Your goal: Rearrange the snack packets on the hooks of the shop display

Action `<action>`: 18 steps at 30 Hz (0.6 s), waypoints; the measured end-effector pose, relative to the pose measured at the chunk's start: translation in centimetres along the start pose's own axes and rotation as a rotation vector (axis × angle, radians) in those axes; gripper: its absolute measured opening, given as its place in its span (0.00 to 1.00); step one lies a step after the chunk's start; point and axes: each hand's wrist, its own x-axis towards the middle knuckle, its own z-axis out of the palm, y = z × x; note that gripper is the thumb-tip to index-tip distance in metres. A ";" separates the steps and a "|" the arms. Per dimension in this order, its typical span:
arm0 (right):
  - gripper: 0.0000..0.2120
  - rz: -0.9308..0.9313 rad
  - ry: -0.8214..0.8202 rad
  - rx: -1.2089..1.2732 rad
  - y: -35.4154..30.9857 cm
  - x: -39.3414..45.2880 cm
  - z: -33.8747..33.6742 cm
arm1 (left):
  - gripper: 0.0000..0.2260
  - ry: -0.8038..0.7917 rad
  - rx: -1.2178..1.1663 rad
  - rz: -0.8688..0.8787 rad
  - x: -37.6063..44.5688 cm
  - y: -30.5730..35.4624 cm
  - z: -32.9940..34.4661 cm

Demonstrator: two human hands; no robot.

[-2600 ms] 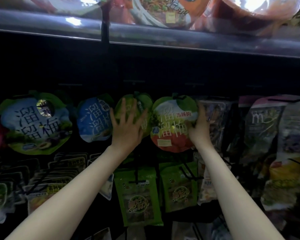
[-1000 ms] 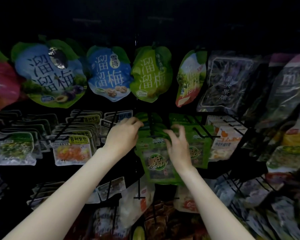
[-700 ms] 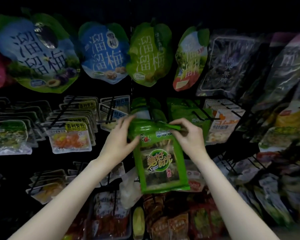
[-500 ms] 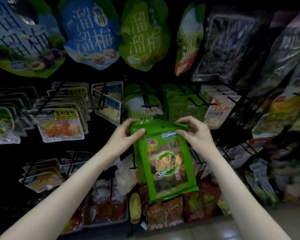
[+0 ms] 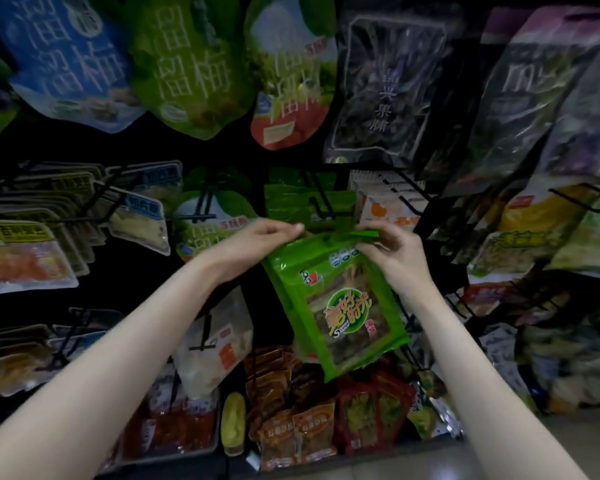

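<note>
Left hand (image 5: 257,237) and right hand (image 5: 392,247) pinch a green seaweed packet's (image 5: 340,299) top corners; next, thread it onto the hook (image 5: 321,202) just above the grip.

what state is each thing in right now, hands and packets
left hand: pinches the top left corner of the green packet
right hand: pinches the packet's top right edge
green packet: off its hook, held in the air, tilted
green stack: hanging on a hook behind it
blue packet: hanging, top row
white packet: hanging on a lower hook
</note>
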 end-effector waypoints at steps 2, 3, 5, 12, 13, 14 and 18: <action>0.15 -0.017 -0.005 -0.003 0.4 1.1 -0.7 | 0.12 -0.008 0.011 0.026 0.7 0.6 0.1; 0.16 -0.025 -0.020 -0.022 0.6 1.6 -0.7 | 0.10 -0.010 0.100 0.036 1.0 0.9 0.2; 0.18 -0.036 -0.048 -0.039 0.8 2.5 -0.7 | 0.08 0.031 0.266 0.065 1.7 1.6 0.5; 0.19 -0.060 -0.142 0.064 0.8 3.9 -1.0 | 0.04 0.219 0.313 0.136 2.5 2.1 0.6; 0.20 -0.064 -0.147 0.055 0.8 4.0 -1.0 | 0.04 0.261 0.372 0.155 2.6 2.1 0.9; 0.20 -0.065 -0.147 0.046 0.9 4.1 -0.9 | 0.04 0.308 0.408 0.169 2.9 2.1 1.1; 0.19 -0.053 -0.120 -0.004 1.0 4.1 -1.0 | 0.02 0.479 0.457 0.208 3.4 2.3 1.9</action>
